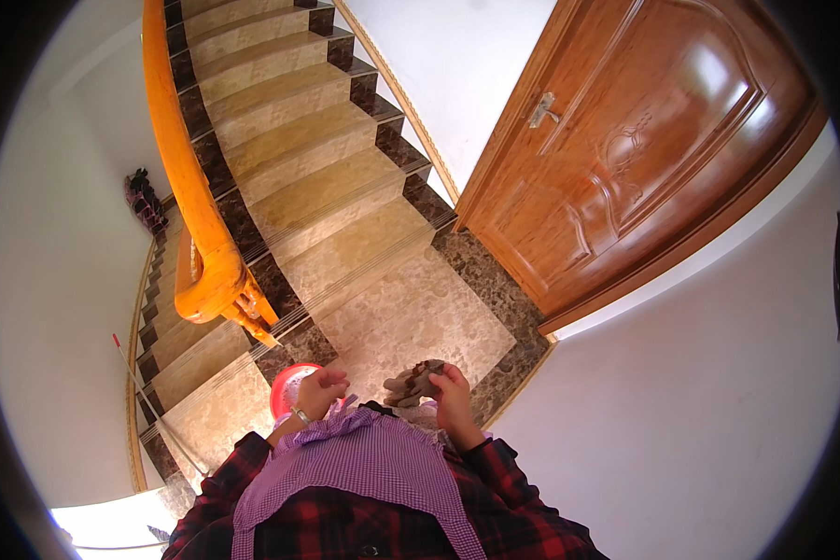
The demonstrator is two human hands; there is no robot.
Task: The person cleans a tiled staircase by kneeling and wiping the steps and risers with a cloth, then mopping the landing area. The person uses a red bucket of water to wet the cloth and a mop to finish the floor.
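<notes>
In my right hand (453,392) is a brownish-grey knitted work glove (406,388) with dark patches, pinched near its upper edge. It hangs in front of my waist; whether a second glove is bunched with it is hard to tell. My left hand (320,392) is raised beside the glove with loosely bent fingers, and I see nothing in it. Beneath that hand stands a red basin (277,400) of foamy water, partly covered by my wrist and apron. The purple checked apron (364,455) is tied over my plaid shirt.
Marble stairs (336,164) climb ahead, with an orange wooden handrail (182,161) on their left. Another flight (182,357) lies beyond the rail. A red-tipped pole (155,413) leans at left. A closed wooden door (637,161) is at right.
</notes>
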